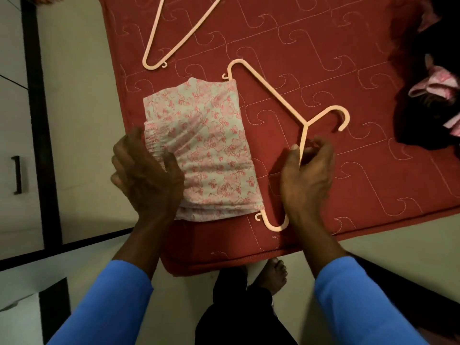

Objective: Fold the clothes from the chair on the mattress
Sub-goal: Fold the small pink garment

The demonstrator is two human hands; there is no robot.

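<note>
Two hands work at the lower edge of a red mattress (pixel 323 46), seen from above. A folded floral cloth (pixel 214 150) lies at centre left of the frame, with its right edge wrapped over the straight bar of a pale hanger (pixel 273 93). That bar runs from upper centre down to lower centre, leaning slightly. The hanger's hook points right, away from the cloth.

The right hand (pixel 306 175), at centre right, pinches one sloped arm of the hanger between thumb and fingertips, just below the hook. The left hand (pixel 146 170) lies over the cloth's gathered left edge with its thumb on the fabric. Whether its fingers grip the fabric cannot be seen.

So the cloth lies left of the right hand's hold, and the left hand is nearer to it. Freeing it probably means drawing the hanger rightward while the left hand steadies the fabric.

A second hanger (pixel 174 33) lies at upper left, and a dark pile (pixel 428 108) of clothes at far right.
</note>
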